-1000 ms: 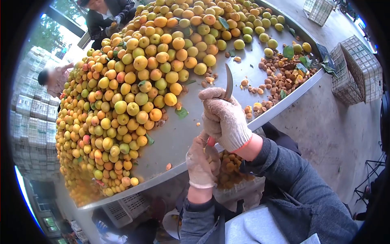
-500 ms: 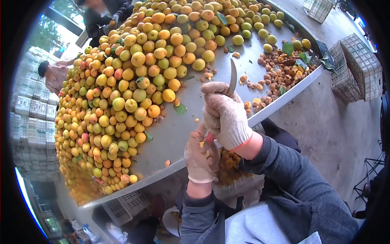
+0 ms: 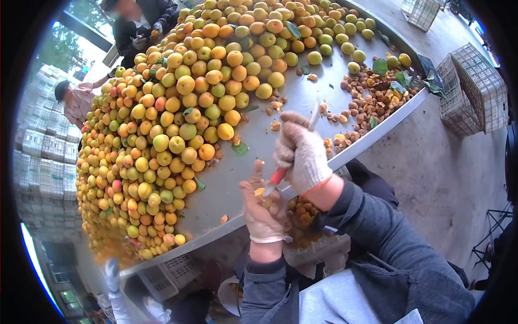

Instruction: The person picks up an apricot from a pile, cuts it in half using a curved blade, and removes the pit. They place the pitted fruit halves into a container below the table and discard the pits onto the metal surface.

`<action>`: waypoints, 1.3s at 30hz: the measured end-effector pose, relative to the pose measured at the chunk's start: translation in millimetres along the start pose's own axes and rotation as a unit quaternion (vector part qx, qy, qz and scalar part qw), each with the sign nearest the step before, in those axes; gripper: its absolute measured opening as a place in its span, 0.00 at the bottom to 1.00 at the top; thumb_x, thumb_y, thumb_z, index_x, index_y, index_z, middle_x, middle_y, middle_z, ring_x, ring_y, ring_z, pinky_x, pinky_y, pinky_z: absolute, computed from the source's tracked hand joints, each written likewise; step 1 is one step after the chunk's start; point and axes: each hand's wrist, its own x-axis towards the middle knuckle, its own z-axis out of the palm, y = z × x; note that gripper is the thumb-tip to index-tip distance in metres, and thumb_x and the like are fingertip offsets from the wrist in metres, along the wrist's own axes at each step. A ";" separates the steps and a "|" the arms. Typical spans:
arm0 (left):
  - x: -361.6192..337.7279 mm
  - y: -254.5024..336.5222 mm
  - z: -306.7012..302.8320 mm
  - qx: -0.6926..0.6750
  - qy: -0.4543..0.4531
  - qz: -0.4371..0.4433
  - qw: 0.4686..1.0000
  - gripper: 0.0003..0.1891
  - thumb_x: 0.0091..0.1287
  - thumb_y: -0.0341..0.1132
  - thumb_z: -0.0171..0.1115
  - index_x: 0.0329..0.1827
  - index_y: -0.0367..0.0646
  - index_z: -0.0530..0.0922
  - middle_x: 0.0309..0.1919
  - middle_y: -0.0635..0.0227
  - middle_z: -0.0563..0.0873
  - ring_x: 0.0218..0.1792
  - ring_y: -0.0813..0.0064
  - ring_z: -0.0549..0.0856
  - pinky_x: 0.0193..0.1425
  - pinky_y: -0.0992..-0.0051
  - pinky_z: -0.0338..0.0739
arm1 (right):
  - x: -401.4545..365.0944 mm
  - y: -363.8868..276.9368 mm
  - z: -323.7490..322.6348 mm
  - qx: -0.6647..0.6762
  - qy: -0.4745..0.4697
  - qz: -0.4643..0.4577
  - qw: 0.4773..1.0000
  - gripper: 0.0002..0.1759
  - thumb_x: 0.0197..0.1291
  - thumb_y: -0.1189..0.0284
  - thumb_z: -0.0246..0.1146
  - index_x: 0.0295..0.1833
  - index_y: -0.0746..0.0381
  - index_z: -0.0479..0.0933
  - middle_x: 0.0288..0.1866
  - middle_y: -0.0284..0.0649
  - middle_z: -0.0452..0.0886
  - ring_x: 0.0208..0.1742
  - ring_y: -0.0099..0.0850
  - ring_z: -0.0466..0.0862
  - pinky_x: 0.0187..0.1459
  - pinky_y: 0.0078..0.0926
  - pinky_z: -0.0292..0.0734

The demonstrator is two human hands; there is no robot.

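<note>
My right hand [image 3: 303, 151], in a white knitted glove, is closed on a knife with a red handle [image 3: 279, 175]. The curved blade [image 3: 315, 112] points up past the fist. Just below and left, my left hand [image 3: 261, 208], also gloved, has its thumb and fingers apart, with a yellow-orange fruit piece [image 3: 259, 192] in its palm. Both hands are over the near edge of the metal table [image 3: 216, 186]. A large heap of yellow, orange and green fruit [image 3: 178, 119] covers its left and back parts.
Brown pits [image 3: 372, 100] and leaves lie at the table's right corner. Plastic crates [image 3: 472, 89] stand on the floor at right. Below the near edge is a container of fruit pieces [image 3: 303, 216]. Co-workers [image 3: 132, 27] stand beyond the heap; another's gloved hand [image 3: 112, 274] shows at lower left.
My hands have moved apart, and my left hand has opened around the fruit piece. The red handle shows more clearly. At lower left, a co-worker's gloved hand has come into view.
</note>
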 end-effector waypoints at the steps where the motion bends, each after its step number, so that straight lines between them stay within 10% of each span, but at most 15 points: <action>1: 0.8 2.4 -0.2 0.000 -0.001 -0.001 1.000 0.29 0.73 0.60 0.44 0.67 0.50 0.69 0.25 0.66 0.80 0.12 0.84 0.67 0.14 0.84 0.60 | 2.9 -9.9 -0.6 0.002 -0.022 -0.023 0.999 0.14 0.63 0.77 0.57 0.55 0.60 0.73 0.20 0.29 0.63 0.14 0.20 0.61 0.15 0.21 0.54; 4: 2.9 11.4 -2.4 0.048 0.030 0.071 0.996 0.30 0.71 0.62 0.46 0.66 0.50 0.70 0.29 0.66 0.83 0.16 0.83 0.72 0.17 0.83 0.66 | -15.6 -38.5 0.7 -0.259 -0.124 -0.041 0.957 0.11 0.63 0.75 0.59 0.51 0.61 0.77 0.27 0.31 0.74 0.21 0.22 0.73 0.22 0.22 0.69; 6: 1.4 17.6 -3.5 0.100 0.020 0.080 0.992 0.31 0.73 0.59 0.47 0.68 0.46 0.69 0.36 0.66 0.83 0.28 0.81 0.79 0.29 0.80 0.75 | -15.7 -15.5 1.4 -0.532 -0.255 -0.261 0.764 0.10 0.60 0.74 0.63 0.48 0.63 0.80 0.33 0.34 0.81 0.32 0.27 0.81 0.35 0.25 0.78; 7: 1.4 17.1 -1.1 0.101 0.020 0.083 0.991 0.31 0.73 0.59 0.47 0.68 0.46 0.69 0.36 0.66 0.83 0.28 0.81 0.79 0.29 0.80 0.75 | -24.3 -18.0 -3.9 -0.560 -0.277 -0.070 0.778 0.11 0.59 0.73 0.64 0.47 0.63 0.80 0.36 0.37 0.82 0.38 0.28 0.83 0.45 0.26 0.78; 10: 0.4 12.3 5.6 0.151 0.077 0.135 0.976 0.30 0.75 0.55 0.48 0.69 0.41 0.67 0.43 0.66 0.81 0.39 0.78 0.80 0.44 0.76 0.77 | -30.6 -2.9 -9.0 -0.763 -0.297 -0.168 0.549 0.11 0.56 0.66 0.67 0.41 0.61 0.80 0.33 0.45 0.83 0.35 0.41 0.85 0.38 0.35 0.80; 17: 7.8 27.9 -10.5 0.193 0.127 0.165 0.959 0.24 0.74 0.44 0.55 0.66 0.37 0.70 0.39 0.69 0.78 0.39 0.76 0.79 0.47 0.72 0.77 | -33.1 -5.4 1.2 -0.827 -0.250 -0.219 0.453 0.13 0.50 0.66 0.68 0.41 0.57 0.80 0.31 0.46 0.82 0.34 0.45 0.85 0.36 0.38 0.80; 20: -3.8 32.7 -5.3 0.111 0.181 0.190 0.959 0.23 0.72 0.44 0.57 0.64 0.39 0.73 0.37 0.68 0.78 0.34 0.75 0.79 0.40 0.68 0.79 | -14.7 -14.6 -6.7 -0.731 -0.200 -0.258 0.598 0.14 0.53 0.66 0.71 0.42 0.60 0.79 0.27 0.42 0.80 0.25 0.36 0.82 0.32 0.31 0.78; 22: -21.6 36.1 -13.4 0.135 -0.013 0.072 0.988 0.21 0.71 0.41 0.60 0.62 0.41 0.75 0.42 0.66 0.82 0.40 0.70 0.82 0.48 0.68 0.80 | -8.1 -20.5 -10.2 -0.691 -0.201 -0.243 0.650 0.16 0.55 0.68 0.71 0.47 0.62 0.79 0.28 0.37 0.78 0.25 0.26 0.78 0.32 0.26 0.76; 23: -28.7 34.8 -11.9 0.136 0.000 0.089 0.987 0.21 0.71 0.41 0.60 0.62 0.41 0.75 0.42 0.66 0.82 0.40 0.70 0.82 0.48 0.68 0.80 | -4.6 -22.3 -10.2 -0.692 -0.186 -0.240 0.655 0.19 0.55 0.66 0.70 0.49 0.65 0.80 0.35 0.46 0.84 0.30 0.35 0.84 0.37 0.31 0.79; 26: -45.3 36.4 -8.7 0.432 -0.091 0.135 0.887 0.21 0.69 0.38 0.63 0.62 0.37 0.76 0.52 0.61 0.83 0.51 0.65 0.83 0.57 0.70 0.77 | -2.2 -27.0 -3.5 -0.560 -0.138 -0.083 0.813 0.13 0.57 0.70 0.68 0.46 0.63 0.81 0.31 0.36 0.81 0.24 0.21 0.76 0.27 0.19 0.72; 29: -47.5 55.4 -34.5 0.544 0.078 0.306 0.777 0.22 0.69 0.33 0.62 0.62 0.31 0.73 0.58 0.57 0.80 0.58 0.62 0.80 0.63 0.72 0.73 | -2.1 -58.9 10.3 -0.481 -0.144 0.047 0.863 0.12 0.62 0.70 0.62 0.50 0.61 0.81 0.21 0.25 0.73 0.19 0.13 0.67 0.19 0.13 0.56; 31: -51.0 88.9 -67.8 0.182 0.103 0.235 0.949 0.22 0.68 0.31 0.63 0.63 0.34 0.72 0.59 0.58 0.79 0.57 0.65 0.80 0.61 0.72 0.75 | 20.5 -64.8 -6.9 -0.184 -0.212 0.088 0.956 0.18 0.66 0.62 0.60 0.56 0.60 0.75 0.21 0.23 0.63 0.19 0.14 0.62 0.18 0.13 0.54; 34: -55.5 127.3 -88.2 0.446 0.228 0.340 0.796 0.20 0.67 0.24 0.61 0.62 0.33 0.72 0.56 0.60 0.79 0.49 0.76 0.79 0.57 0.80 0.74 | 21.7 -45.1 -16.7 0.024 -0.114 0.190 0.975 0.19 0.69 0.58 0.57 0.56 0.60 0.72 0.22 0.23 0.59 0.17 0.15 0.59 0.16 0.12 0.54; 36: -50.8 149.8 -77.5 0.473 0.350 0.235 0.773 0.18 0.68 0.24 0.57 0.61 0.31 0.73 0.48 0.63 0.82 0.40 0.80 0.80 0.41 0.83 0.76 | 5.9 -28.8 -20.0 -0.248 -0.092 0.255 0.930 0.16 0.69 0.63 0.58 0.56 0.59 0.71 0.21 0.24 0.59 0.15 0.14 0.57 0.14 0.14 0.51; 39: -30.9 159.7 -69.6 0.577 0.314 0.246 0.713 0.17 0.65 0.24 0.54 0.58 0.31 0.76 0.46 0.64 0.84 0.37 0.80 0.81 0.38 0.84 0.75 | -15.8 -15.2 -10.4 -0.291 -0.176 0.208 0.917 0.12 0.69 0.68 0.56 0.52 0.62 0.70 0.19 0.24 0.58 0.14 0.15 0.55 0.15 0.15 0.49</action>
